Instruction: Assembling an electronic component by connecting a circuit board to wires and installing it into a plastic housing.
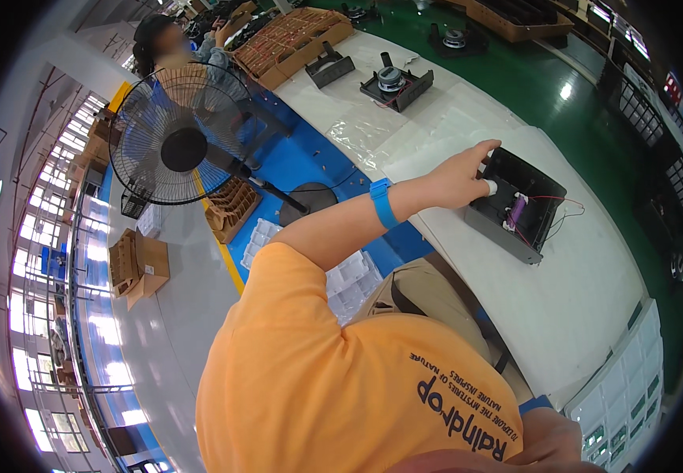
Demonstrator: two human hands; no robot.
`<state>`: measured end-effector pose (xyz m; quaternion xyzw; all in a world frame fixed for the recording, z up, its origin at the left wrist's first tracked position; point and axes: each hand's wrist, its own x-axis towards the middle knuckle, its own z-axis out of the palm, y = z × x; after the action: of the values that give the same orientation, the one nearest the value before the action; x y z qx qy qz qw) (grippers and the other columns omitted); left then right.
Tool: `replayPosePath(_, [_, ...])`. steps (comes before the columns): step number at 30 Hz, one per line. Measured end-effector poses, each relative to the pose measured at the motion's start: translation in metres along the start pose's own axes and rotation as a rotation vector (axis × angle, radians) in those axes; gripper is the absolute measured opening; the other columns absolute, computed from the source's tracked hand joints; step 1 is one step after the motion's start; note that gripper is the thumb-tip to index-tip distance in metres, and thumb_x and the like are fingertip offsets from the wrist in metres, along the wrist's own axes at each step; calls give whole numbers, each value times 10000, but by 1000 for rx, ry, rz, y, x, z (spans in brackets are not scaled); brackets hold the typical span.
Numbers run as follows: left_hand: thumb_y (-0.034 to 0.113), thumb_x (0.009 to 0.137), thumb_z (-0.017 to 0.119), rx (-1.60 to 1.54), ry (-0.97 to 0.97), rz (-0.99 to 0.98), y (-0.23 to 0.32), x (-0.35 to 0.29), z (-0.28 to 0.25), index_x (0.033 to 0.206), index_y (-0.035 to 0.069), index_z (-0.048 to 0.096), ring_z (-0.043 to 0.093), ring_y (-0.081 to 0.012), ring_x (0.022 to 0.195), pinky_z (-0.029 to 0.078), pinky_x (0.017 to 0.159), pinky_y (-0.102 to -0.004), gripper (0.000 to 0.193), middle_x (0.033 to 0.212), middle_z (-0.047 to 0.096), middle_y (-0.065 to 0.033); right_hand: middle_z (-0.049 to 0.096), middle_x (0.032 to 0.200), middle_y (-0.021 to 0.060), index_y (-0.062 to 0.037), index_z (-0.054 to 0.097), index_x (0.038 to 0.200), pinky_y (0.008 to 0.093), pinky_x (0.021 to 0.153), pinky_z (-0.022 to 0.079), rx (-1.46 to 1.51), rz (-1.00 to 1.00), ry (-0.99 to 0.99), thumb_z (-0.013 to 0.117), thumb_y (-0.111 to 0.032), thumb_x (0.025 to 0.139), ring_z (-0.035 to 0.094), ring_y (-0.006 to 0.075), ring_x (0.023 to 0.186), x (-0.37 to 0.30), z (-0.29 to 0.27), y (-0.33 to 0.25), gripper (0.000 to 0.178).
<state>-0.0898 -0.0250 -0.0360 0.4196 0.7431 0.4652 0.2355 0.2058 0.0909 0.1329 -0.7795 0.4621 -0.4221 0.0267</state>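
Observation:
On the white-covered table, a black open-topped plastic housing [505,229] sits tilted at an angle to the table edge. My left hand [475,175], with white covers on fingertips, grips the housing's near-left end; its thumb bends over the wall. Inside the housing lies a purple cylindrical part [519,211] with white ends. Thin red and black wires [568,200] run from it and loop past the far right wall. A blue band [383,203] circles my left wrist. At the lower right, some skin of my right arm [550,436] shows, but the right hand is out of sight.
Farther along the table stand a housing with a speaker [390,78], a smaller black part [330,69] and a cardboard tray [294,47]. A standing fan [184,148] is to the left, with a person behind it. White compartment trays [623,386] lie at lower right.

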Motion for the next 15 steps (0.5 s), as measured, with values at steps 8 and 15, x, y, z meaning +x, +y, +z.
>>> replayPosePath(8, [57, 810, 665, -73, 41, 118, -20, 4, -15, 1559, 115, 313, 628, -150, 704, 532, 585, -314, 830, 1234, 640, -170, 673, 840, 179, -50, 663, 835, 432, 736, 596, -182, 101, 693, 451, -207, 972, 691, 328, 772, -26, 39, -8, 297])
replayPosePath(15, [-95, 869, 546, -209, -38, 42, -8, 9, -8, 1551, 89, 352, 594, -125, 1129, 482, 956, -253, 732, 1312, 598, -130, 673, 874, 140, -97, 675, 910, 448, 712, 573, -17, 111, 672, 414, -220, 982, 676, 291, 757, -33, 44, -28, 297])
